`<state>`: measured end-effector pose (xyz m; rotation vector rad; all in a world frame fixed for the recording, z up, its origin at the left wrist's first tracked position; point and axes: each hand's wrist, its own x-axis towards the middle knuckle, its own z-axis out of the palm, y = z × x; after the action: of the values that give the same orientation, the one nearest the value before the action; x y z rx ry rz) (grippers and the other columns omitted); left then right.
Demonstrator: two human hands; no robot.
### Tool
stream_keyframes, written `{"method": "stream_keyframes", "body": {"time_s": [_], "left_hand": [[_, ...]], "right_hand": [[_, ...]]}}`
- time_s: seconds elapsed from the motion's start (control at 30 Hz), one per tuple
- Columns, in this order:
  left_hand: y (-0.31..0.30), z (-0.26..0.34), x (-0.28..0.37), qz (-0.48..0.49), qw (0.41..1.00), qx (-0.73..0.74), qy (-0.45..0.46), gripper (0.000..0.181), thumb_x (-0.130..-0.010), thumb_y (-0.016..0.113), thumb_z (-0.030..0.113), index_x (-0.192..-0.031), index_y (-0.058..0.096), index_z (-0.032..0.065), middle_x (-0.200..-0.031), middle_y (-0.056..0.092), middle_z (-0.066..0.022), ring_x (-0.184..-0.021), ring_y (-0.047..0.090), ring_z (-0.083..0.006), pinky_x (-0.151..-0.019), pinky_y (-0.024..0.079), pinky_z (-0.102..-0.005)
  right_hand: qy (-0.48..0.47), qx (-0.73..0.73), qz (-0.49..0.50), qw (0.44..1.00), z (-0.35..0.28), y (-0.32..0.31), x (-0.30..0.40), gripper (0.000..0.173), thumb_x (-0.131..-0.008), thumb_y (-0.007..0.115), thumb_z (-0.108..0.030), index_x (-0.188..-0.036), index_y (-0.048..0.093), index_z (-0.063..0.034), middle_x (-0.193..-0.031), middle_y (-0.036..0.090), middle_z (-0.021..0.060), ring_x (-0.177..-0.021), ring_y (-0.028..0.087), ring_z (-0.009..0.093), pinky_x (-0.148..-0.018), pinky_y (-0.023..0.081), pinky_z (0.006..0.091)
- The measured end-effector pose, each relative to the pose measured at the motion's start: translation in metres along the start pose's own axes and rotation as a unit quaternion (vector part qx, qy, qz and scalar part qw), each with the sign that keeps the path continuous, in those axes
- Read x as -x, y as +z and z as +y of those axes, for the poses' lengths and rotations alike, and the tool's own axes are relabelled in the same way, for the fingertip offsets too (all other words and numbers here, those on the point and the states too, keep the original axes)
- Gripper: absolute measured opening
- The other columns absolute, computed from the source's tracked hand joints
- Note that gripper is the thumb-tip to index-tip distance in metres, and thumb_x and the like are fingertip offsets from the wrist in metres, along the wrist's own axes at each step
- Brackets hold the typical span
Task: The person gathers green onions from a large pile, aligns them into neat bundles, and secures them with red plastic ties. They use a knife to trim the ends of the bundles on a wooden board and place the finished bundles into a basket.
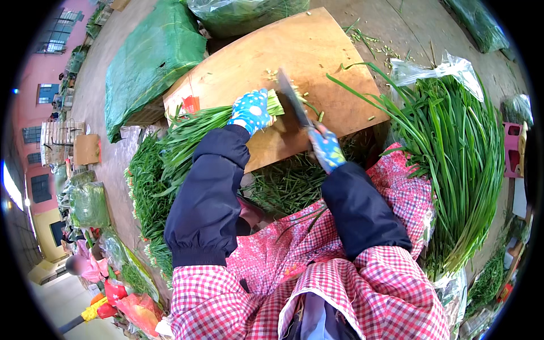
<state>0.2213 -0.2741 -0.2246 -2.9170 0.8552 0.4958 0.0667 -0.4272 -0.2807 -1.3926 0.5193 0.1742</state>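
Observation:
My left hand [251,111], in a blue patterned glove, grips a bunch of long green leafy stalks [199,127] near its pale cut ends, over a wooden board [272,51]. Just right of those ends, the blade of a large knife [293,98] stands partly blurred above the board. The knife's handle is in my right hand [326,146], gloved in blue with a floral pattern. Short cut stalk ends [304,98] lie scattered about the blade. The leafy tips of the held bunch hang off the board's left side.
A large pile of long green leaves [457,170] in plastic stands at the right. Bundled greens [148,187] are stacked at the left. A green-covered stack [157,63] adjoins the board's upper left. Loose trimmings [289,182] lie below the board. A person [91,263] is far left.

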Motion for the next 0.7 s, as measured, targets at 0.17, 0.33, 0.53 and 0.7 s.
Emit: {"method": "stream_keyframes", "body": {"time_s": [0.17,0.33,0.53,0.7], "left_hand": [[-0.034,0.003,0.019,0.03,0.998,-0.05,0.035,0.059,-0.064,0.068,0.032,-0.114,0.05,0.0044,-0.106,0.057,-0.0166,-0.099,0.055,-0.0308,-0.085,0.042,-0.0401],[-0.113,0.009,0.08,0.182,0.975,-0.093,0.087,0.061,-0.063,0.069,0.036,-0.113,0.051,0.0055,-0.102,0.058,-0.0135,-0.096,0.056,-0.0288,-0.083,0.041,-0.0416],[-0.222,0.034,0.201,0.288,0.936,0.09,0.178,0.069,-0.062,0.072,0.031,-0.119,0.045,0.0014,-0.107,0.055,-0.0195,-0.097,0.053,-0.0364,-0.084,0.043,-0.0409],[-0.22,0.042,0.274,0.145,0.75,0.603,0.23,0.078,-0.061,0.075,0.004,-0.129,0.037,0.0018,-0.121,0.051,-0.0088,-0.111,0.048,-0.0163,-0.096,0.037,-0.0325]], "right_hand": [[-0.076,0.398,0.201,0.892,0.005,-0.053,0.012,0.043,-0.085,0.052,-0.03,-0.125,0.047,-0.0151,-0.087,0.063,0.0167,-0.079,0.061,0.031,-0.066,0.045,0.0412],[-0.178,0.444,0.159,0.863,0.029,-0.067,-0.007,0.056,-0.08,0.058,-0.024,-0.132,0.038,-0.0196,-0.087,0.062,0.016,-0.073,0.06,0.033,-0.062,0.046,0.0413],[-0.287,0.324,0.019,0.901,-0.097,-0.03,0.066,0.089,-0.068,0.073,-0.026,-0.138,0.023,-0.0069,-0.105,0.057,0.017,-0.096,0.056,0.028,-0.081,0.043,0.0363],[-0.404,0.065,-0.293,0.864,-0.157,0.031,0.138,0.104,-0.058,0.08,-0.029,-0.137,0.02,0.0025,-0.14,0.029,0.018,-0.131,0.025,0.026,-0.106,0.019,0.0349]]}}
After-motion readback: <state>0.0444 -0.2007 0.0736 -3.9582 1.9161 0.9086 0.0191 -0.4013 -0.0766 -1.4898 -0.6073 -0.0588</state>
